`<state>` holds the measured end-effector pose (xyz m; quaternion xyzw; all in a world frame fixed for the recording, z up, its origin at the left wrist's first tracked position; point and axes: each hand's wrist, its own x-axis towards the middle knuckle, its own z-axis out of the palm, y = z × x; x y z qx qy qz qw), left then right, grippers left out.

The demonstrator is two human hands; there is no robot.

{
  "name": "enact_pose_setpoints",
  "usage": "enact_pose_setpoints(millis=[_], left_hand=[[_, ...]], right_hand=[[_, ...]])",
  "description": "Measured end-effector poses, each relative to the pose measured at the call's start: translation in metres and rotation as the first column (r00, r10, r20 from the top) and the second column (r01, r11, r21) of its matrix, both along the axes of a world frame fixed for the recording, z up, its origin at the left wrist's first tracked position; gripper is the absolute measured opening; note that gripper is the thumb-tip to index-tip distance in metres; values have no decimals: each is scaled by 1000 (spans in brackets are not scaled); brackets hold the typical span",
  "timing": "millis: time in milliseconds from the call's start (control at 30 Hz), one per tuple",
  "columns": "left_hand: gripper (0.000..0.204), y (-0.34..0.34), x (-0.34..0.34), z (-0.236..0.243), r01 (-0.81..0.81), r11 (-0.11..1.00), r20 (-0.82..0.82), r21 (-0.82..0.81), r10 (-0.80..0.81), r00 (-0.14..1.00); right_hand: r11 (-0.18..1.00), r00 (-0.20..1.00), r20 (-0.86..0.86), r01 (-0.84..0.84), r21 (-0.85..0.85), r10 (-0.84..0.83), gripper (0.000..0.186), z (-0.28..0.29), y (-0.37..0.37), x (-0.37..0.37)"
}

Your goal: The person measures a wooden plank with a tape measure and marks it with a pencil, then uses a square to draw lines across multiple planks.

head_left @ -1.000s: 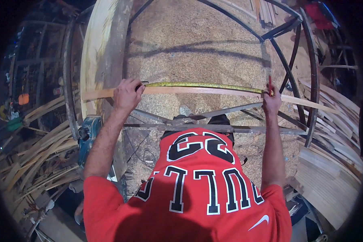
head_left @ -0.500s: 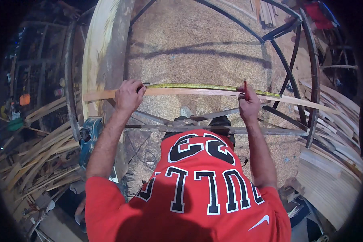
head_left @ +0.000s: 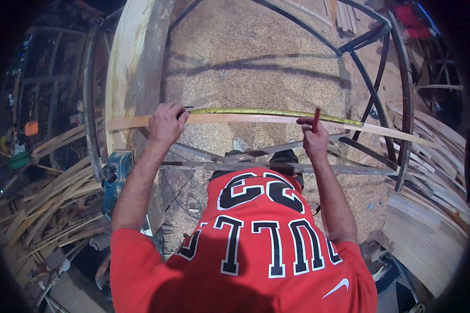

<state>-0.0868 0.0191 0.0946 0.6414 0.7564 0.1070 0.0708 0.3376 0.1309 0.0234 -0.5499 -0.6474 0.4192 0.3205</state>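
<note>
A long thin wooden strip (head_left: 245,118) lies crosswise in front of me. A yellow tape measure (head_left: 256,111) is stretched along its far edge, its free end near the right part of the strip. My left hand (head_left: 166,124) is closed round the tape's left end, over the strip; a dark bit shows beside the fingers, and most of what is in the palm is hidden. My right hand (head_left: 314,140) holds a red pencil-like stick (head_left: 317,119) upright, just on the near side of the strip. Its index finger stretches left toward the strip's near edge.
A thick pale plank (head_left: 136,57) runs away from me at left, with a blue power tool (head_left: 119,175) by its near end. A dark metal frame (head_left: 406,94) stands around the sawdust-covered floor (head_left: 245,83). Stacked wood strips (head_left: 52,203) lie left, boards (head_left: 428,235) right.
My right hand has shifted slightly left and toward me, and its index finger now stretches left. The red stick has turned with it. My left hand and the tape have stayed put.
</note>
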Motion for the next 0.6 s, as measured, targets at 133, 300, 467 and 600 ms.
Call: enact_pose_setpoints(millis=[133, 300, 467, 600], left_hand=[[15, -1, -1, -3, -1, 1000, 8, 16, 1, 1000], [14, -4, -2, -6, -8, 1000, 5, 22, 8, 1000], [20, -3, -2, -5, -22, 1000, 56, -4, 22, 998], [21, -1, -1, -3, -27, 1000, 45, -15, 28, 999]], right_hand=[[900, 920, -381, -90, -426, -89, 36, 12, -3, -5], [849, 962, -271, -166, -501, 28, 58, 24, -11, -16], [891, 918, -377, -271, -364, 125, 28, 26, -21, -59], [905, 904, -269, -385, -179, 332, 26, 23, -30, -90]])
